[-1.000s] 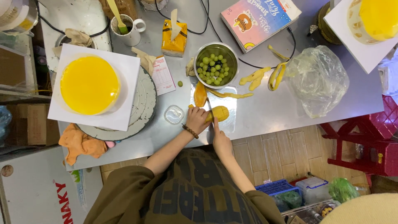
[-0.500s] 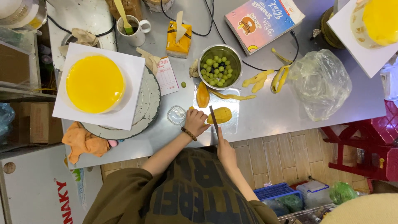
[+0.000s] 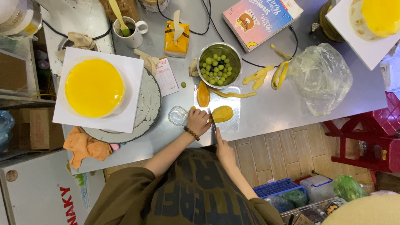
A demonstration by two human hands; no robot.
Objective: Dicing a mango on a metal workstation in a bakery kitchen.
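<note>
We see the mango half (image 3: pixel 222 113) lying cut side up on a clear board (image 3: pixel 233 121) at the desk's (image 3: pixel 266 112) near edge, its flesh scored in a grid. Our left hand (image 3: pixel 198 121), a bead bracelet (image 3: pixel 191 133) on its wrist, curls its fingers against the mango's left end and steadies it. Our right hand (image 3: pixel 224 151) is closed round the handle of a knife (image 3: pixel 211 118), forefinger stretched along it; the blade lies on the board between the left hand and the mango, touching the fruit.

Just behind on the board lie another mango slice (image 3: pixel 203 94) and a strip of peel (image 3: pixel 233 94). A small clear tub (image 3: pixel 178 115) sits beside the left hand. Further back stands a steel bowl (image 3: pixel 219 65) of green grapes, with one loose grape (image 3: pixel 183 84) near it. More peels (image 3: pixel 266 76) lie to the right, next to a crumpled plastic bag (image 3: pixel 321 77). To the left, a yellow cake (image 3: pixel 94 87) rests on a white square board on a turntable (image 3: pixel 146 112), with an orange cloth (image 3: pixel 85 146) at the desk edge below it.
</note>
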